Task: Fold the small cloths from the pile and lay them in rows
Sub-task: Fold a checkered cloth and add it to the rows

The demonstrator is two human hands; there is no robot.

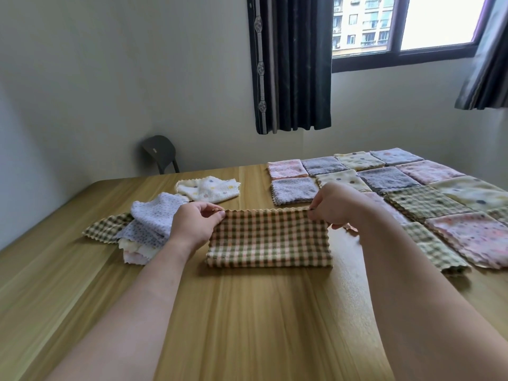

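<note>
**Checked cloth (269, 237) folded in half on the table (247, 312), pinched at both far corners**

The checked cloth lies flat in front of you, near the middle of the table, doubled over into a wide strip. Its folded edge faces you, and its zigzag-cut edges lie together on the far side. Your left hand (192, 224) pinches the far left corner between thumb and fingers. Your right hand (338, 204) pinches the far right corner the same way, so both hands are grasping this one cloth.

On your left, just beside your left hand, sits the pile (143, 243) of unfolded cloths. A lilac spotted cloth (154, 213) lies crumpled on top, with cream and pink layers showing under it. A green checked cloth (107, 226) sticks out from beneath toward the left. A cream dotted cloth (209, 189) lies loose just behind the pile; you cannot tell whether the two touch.

On your right, the folded cloths (384, 182) lie in rows, edge to edge, reaching toward the far right of the table. They are pink, grey, cream dotted and green checked squares. Your right forearm hides part of the nearest ones.

Past the table, a dark chair (160, 152) stands by the wall, and a dark curtain (291, 64) hangs beside the window (398, 23).
</note>
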